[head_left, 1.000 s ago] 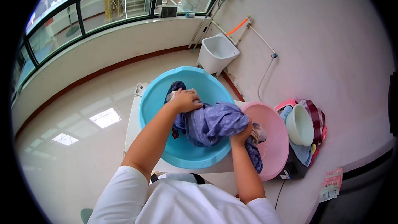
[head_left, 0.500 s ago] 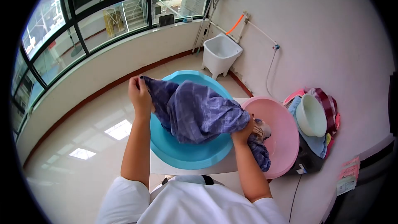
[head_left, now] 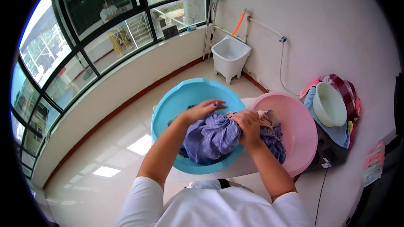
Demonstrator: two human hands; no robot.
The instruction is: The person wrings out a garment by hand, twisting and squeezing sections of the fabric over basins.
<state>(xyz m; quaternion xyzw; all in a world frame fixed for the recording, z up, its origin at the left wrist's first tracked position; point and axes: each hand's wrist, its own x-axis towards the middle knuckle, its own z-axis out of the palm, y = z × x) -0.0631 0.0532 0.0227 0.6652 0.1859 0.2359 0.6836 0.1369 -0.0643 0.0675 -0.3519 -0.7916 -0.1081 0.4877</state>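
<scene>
Purple cloth point(head_left: 212, 136) lies rumpled in the blue basin point(head_left: 195, 85), right hand point(head_left: 249, 127) clenched on its bunched end, left hand point(head_left: 204, 110) loosely spread over it, contact unclear; probably soft, limp, heavier if wet, best gripped by gathered folds.

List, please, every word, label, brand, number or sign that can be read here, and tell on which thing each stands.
There is no readable text.
Small white label on the dark box: too small to read.
Pink and white papers at the right: any print is too blurred.
</scene>
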